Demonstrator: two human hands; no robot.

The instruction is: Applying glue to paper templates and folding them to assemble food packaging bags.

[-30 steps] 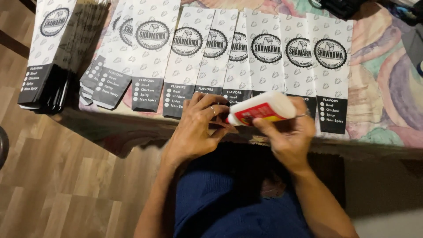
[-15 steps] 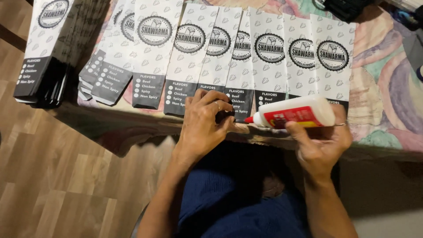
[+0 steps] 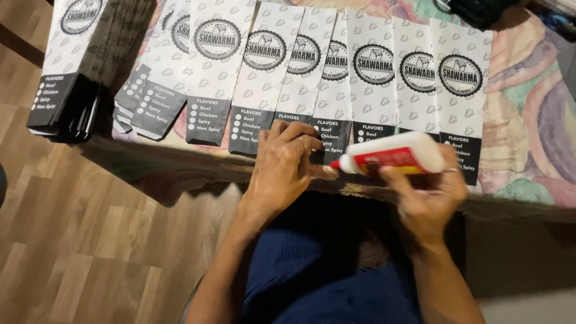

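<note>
The right hand (image 3: 429, 201) closes around a white plastic glue bottle with red label (image 3: 393, 159), held level so its nozzle reaches the dark bottom flap of a white printed paper bag (image 3: 333, 129). The left hand (image 3: 282, 171), fingers curled, pins that flap at the desk's (image 3: 528, 180) near edge. Overlapping bags (image 3: 372, 60) fan toward the far edge, leaving each flap exposed.

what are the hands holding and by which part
The right hand grips a white glue bottle with a red label around its body, nozzle pointing left. The left hand holds nothing; its fingers press on a paper bag's dark bottom end.
</note>
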